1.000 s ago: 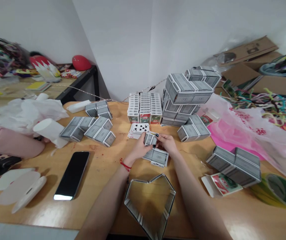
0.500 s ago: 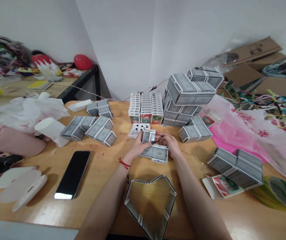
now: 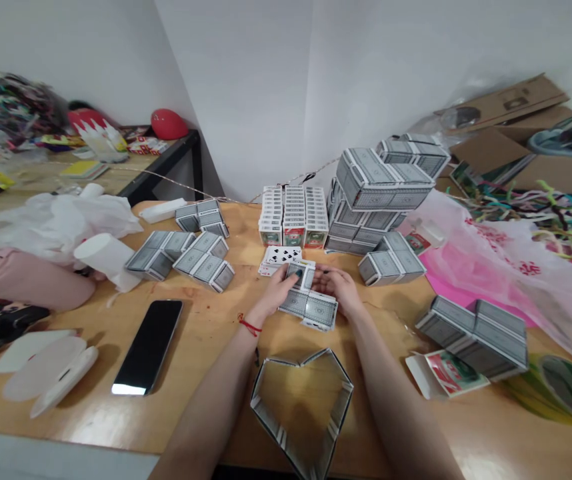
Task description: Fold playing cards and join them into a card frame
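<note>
Between my hands is an L-shaped block of folded playing cards (image 3: 320, 307) with grey patterned backs. My left hand (image 3: 277, 292) grips its far left part, the thumb with a dark nail lying on top. My right hand (image 3: 341, 288) is curled round the block's far right side; its fingertips are partly hidden behind the block. Just beyond my left hand lies a loose pile of face-up playing cards (image 3: 282, 254). Closer to me, between my forearms, stands a heart-shaped frame of folded cards (image 3: 269, 404).
Several similar card blocks stand left (image 3: 205, 260) and right (image 3: 391, 260), with a tall stack (image 3: 383, 180) at the back right. Card boxes (image 3: 293, 217) stand in rows behind. A phone (image 3: 149, 347), pink bottle (image 3: 29, 280) and tape roll (image 3: 561, 390) are on the table.
My left thumb has shifted over the top of the block, and the block is tilted slightly differently. My right fingers have curled in more. The view has moved a little.
</note>
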The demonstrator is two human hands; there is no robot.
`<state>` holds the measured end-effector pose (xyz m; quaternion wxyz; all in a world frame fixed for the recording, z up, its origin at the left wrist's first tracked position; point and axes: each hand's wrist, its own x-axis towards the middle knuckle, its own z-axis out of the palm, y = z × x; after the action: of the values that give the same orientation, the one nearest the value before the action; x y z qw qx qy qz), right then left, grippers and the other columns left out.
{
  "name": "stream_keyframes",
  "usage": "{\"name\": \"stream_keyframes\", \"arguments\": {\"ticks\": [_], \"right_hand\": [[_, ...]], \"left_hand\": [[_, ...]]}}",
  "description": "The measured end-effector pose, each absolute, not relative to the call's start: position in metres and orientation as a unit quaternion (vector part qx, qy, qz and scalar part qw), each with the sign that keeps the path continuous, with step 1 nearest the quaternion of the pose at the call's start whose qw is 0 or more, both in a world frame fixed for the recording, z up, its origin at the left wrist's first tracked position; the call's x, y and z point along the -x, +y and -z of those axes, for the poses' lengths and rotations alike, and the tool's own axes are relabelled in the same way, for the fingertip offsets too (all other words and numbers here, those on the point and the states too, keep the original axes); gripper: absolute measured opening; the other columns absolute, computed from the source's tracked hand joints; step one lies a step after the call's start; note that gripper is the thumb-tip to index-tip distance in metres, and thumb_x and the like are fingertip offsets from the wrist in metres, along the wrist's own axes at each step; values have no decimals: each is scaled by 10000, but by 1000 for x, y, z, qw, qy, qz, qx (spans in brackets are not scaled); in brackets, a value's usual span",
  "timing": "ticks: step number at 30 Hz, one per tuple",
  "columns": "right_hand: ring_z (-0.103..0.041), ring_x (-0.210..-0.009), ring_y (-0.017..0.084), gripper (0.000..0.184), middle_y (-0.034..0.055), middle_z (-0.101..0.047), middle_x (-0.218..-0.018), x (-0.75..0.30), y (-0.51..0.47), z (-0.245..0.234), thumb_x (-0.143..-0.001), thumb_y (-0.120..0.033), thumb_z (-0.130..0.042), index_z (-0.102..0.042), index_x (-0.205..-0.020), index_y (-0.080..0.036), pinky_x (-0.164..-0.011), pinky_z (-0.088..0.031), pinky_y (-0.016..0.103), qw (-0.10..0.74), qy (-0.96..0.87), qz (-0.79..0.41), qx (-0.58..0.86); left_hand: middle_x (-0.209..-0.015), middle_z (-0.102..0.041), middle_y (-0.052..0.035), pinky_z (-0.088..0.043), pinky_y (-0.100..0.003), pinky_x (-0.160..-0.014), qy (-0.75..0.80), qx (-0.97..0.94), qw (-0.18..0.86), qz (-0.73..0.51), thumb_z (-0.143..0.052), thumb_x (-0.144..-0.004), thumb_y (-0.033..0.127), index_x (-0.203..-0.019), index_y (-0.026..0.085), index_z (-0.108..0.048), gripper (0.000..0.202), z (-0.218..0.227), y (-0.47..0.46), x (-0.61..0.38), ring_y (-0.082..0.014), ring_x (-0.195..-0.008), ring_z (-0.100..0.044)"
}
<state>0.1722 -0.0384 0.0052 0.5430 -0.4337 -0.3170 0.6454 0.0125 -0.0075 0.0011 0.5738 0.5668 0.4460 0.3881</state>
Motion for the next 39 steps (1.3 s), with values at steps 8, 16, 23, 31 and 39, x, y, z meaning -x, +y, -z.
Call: {"name": "stream_keyframes", "arguments": {"ticks": [8, 16, 23, 31, 39], "right_hand": [[-610, -725, 204, 292, 67, -661, -798, -172, -34, -1, -595, -255, -546, -622, -863, -169, -648, -504, 339, 558, -305, -643, 426], [-539, -601, 128, 303, 7, -602, -695, -170, -43, -10, -646, -419, -608, -603, -820, -171, -558, -438, 239, 503, -430, -569, 488], [-516, -605, 123, 260, -5, -601, -685, -167, -42, -6, -623, -371, -624, -590, -770, -158, -555, -411, 227, 474, -494, -495, 536], [-569, -637, 136, 304, -13, -645, -800, -170, -39, -2, -584, -263, -608, -600, -884, -211, -590, -442, 246, 563, -339, -549, 516], [-547, -563, 127, 486, -23, -629, -721, -171, -30, 11, -589, -287, -593, -517, -1065, -231, -542, -434, 255, 647, -266, -481, 529]], "left_hand": [[-911, -589, -32, -443, -277, -741, 425, -615, 556, -363, -601, -643, 178, -949, 149, -505, 322, -12, -14, -16, -150, -834, -549], [-821, -564, -11, -435, -263, -715, 427, -638, 503, -397, -588, -666, 201, -872, 145, -503, 230, -8, -14, -19, -126, -767, -528], [-858, -582, -26, -430, -266, -735, 445, -614, 499, -419, -544, -707, 199, -903, 149, -526, 203, -7, -11, -20, -129, -779, -538], [-997, -609, -44, -431, -289, -775, 452, -497, 575, -467, -560, -690, 278, -957, 170, -576, 289, -7, -6, -11, -178, -909, -551], [-1028, -578, -77, -473, -317, -675, 315, -434, 727, -428, -497, -734, 326, -1147, 204, -476, 431, -18, -10, 0, -172, -797, -575]]}}
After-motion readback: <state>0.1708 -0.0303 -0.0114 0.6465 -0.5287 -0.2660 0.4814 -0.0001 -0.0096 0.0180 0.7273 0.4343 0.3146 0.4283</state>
